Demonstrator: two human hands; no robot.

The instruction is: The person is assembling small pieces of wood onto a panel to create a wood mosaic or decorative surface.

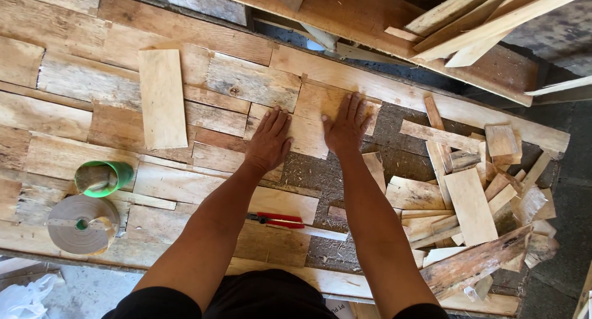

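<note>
Under your left hand and right hand, both pressed flat with fingers spread, lies a pale, roughly square wood panel, set flush among the patchwork of weathered boards on the desk

The worktop carries fitted wood pieces — a pale loose board near its far edge, green cup and tape roll at its left edge, red-handled knife near its front edge, offcuts heaped at its right end.

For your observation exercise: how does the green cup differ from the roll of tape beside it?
The green cup lies tipped on its side, mouth facing the camera; the roll of tape lies flat. The cup is bright green, the roll grey-brown. The roll looks wider across. Both are round and rest on the wooden boards, away from both hands.
</note>
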